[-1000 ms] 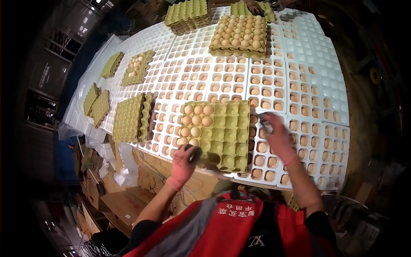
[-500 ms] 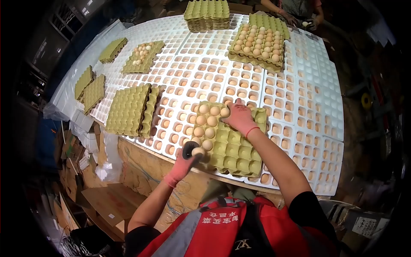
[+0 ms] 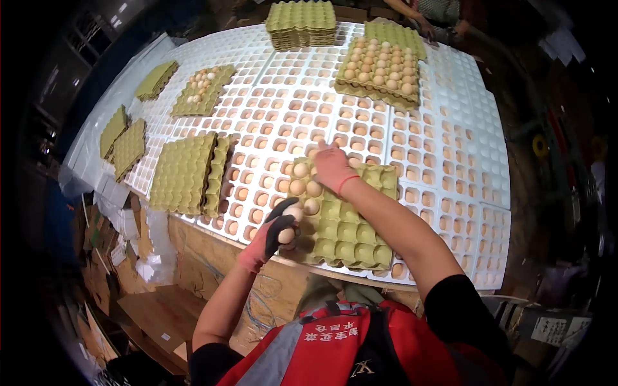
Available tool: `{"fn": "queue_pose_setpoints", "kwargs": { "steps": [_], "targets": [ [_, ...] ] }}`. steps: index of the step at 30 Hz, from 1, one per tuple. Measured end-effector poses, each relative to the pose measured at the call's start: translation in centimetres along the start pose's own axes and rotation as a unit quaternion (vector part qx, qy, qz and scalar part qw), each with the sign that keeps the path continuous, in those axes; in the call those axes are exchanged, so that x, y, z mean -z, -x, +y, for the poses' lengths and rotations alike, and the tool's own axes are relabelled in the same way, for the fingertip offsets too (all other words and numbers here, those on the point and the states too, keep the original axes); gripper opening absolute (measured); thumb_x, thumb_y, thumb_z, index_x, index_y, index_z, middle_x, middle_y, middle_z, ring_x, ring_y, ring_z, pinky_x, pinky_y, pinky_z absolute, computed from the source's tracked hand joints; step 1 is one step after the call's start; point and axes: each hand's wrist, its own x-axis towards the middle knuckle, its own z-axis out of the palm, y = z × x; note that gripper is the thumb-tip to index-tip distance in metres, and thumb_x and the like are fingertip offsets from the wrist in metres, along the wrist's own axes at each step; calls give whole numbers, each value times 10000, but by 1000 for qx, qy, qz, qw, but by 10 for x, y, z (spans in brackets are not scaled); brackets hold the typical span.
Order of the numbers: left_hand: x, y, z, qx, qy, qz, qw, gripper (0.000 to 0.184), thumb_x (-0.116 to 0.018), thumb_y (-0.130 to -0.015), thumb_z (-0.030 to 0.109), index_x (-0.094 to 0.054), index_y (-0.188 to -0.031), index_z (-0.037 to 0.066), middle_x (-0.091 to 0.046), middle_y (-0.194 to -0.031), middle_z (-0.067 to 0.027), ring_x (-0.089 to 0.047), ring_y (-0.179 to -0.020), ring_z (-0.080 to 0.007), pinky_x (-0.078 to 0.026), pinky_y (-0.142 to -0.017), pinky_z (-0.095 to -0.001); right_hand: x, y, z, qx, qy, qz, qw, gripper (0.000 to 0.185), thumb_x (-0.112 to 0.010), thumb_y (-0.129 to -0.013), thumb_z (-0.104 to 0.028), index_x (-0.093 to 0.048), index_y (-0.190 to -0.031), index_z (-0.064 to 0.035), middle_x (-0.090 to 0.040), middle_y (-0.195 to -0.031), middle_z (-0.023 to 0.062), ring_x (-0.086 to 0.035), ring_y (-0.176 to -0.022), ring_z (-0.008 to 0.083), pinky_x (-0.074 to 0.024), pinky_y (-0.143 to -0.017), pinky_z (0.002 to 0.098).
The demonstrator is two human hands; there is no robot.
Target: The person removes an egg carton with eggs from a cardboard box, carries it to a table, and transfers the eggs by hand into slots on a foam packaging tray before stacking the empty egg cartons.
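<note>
A green pulp egg tray (image 3: 341, 231) lies at the table's near edge, with eggs (image 3: 313, 188) in its left cells and bare cells on its right. At its near left corner my left hand (image 3: 264, 238), in a pink glove with dark fingers, is closed around eggs (image 3: 286, 236); at least two show. My right hand (image 3: 333, 168), in a pink glove, reaches over the tray's far edge with fingertips down at the white foam trays. Its fingers are bent, and whatever they hold is hidden underneath. White foam trays (image 3: 389, 145) beyond have single eggs in many cells.
Stacked green trays stand left (image 3: 183, 177) and at the back (image 3: 300, 26). A tray full of eggs (image 3: 380, 67) sits back right, and a partly filled one (image 3: 203, 90) back left. Another person's arm (image 3: 412, 13) shows at the far edge. Cardboard (image 3: 154, 318) lies below left.
My right hand has moved left and away from me, off the tray's middle. My left hand has shifted slightly left, now wrapped around eggs. Fewer eggs show in the near tray.
</note>
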Motion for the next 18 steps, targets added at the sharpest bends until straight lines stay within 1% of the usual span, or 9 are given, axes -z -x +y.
{"fn": "queue_pose_setpoints", "kwargs": {
  "steps": [2, 3, 4, 5, 8, 10, 14, 16, 18],
  "targets": [
    [-3, -14, 4, 6, -6, 2, 1000, 522, -644, -905, 104, -499, -1405, 71, -571, -1147, -74, -579, -847, -98, -497, -700, -239, 0, -18, -6, 15, 15, -59, 998, 364, -559, -844, -207, -703, -1144, -59, -663, -1205, 154, -631, -1081, 249, -475, -865, 400],
    [-14, -23, 17, -70, -288, 11, 955, 538, -673, -859, 83, -538, -1379, 104, -552, -1238, -122, -609, -894, -162, -523, -749, -288, 2, -12, -3, 16, -29, -20, 999, 355, -583, -838, -205, -705, -1131, -45, -679, -1152, 157, -650, -1041, 256, -478, -877, 405],
    [-20, -36, -2, -233, -511, 75, 824, 563, -718, -779, 82, -586, -1324, 133, -526, -1319, -168, -597, -1006, -284, -525, -842, -386, 8, 3, 9, 15, -68, 25, 997, 349, -606, -833, -204, -707, -1119, -32, -694, -1098, 159, -668, -1000, 263, -481, -888, 411],
    [-35, -38, 12, -177, -646, 52, 741, 582, -754, -704, 99, -615, -1267, 148, -455, -1414, -191, -531, -1098, -385, -492, -904, -459, 19, 27, 27, -59, -217, 23, 974, 364, -653, -823, -219, -704, -1122, -18, -707, -1043, 153, -674, -963, 251, -490, -886, 391],
    [-25, -68, -16, -254, -734, 12, 629, 515, -758, -655, 133, -665, -1161, 147, -453, -1427, -151, -497, -1129, -391, -479, -891, -443, 59, 107, 110, -165, -649, 28, 742, 454, -775, -800, -281, -699, -1148, -1, -737, -981, 124, -678, -892, 196, -515, -861, 315],
    [-23, -66, -6, -273, -688, -1, 672, 469, -749, -653, 109, -682, -1116, 132, -469, -1410, -156, -488, -1167, -392, -476, -919, -445, 30, 172, 188, -256, -738, 94, 618, 400, -781, -831, -263, -717, -1158, -42, -736, -987, 33, -653, -841, 94, -531, -711, 270],
    [-37, -56, 12, -229, -488, 52, 840, 397, -774, -759, 149, -686, -1139, 72, -598, -1207, -154, -601, -1054, -303, -494, -875, -398, -19, 291, 356, -485, -512, 270, 655, 280, -764, -833, -219, -737, -1056, -52, -677, -709, -4, -567, -550, 82, -440, -476, 250],
    [-74, -65, 45, 7, -160, 37, 986, 323, -719, -860, 142, -662, -1142, -5, -650, -1032, -93, -625, -906, -196, -506, -801, -308, -12, 309, 390, -616, -186, 220, 733, 380, -792, -775, -297, -722, -1070, -66, -702, -1026, 140, -696, -868, 263, -556, -752, 380],
    [-72, -99, 29, 86, -46, -103, 990, 496, -542, -984, 472, -592, -1158, 10, -675, -974, -92, -653, -824, -187, -471, -626, -281, -26, 312, 414, -604, -139, 136, 773, 457, -758, -797, -310, -664, -1191, -99, -611, -1205, 164, -638, -1058, 309, -510, -908, 416]
  ]
}}
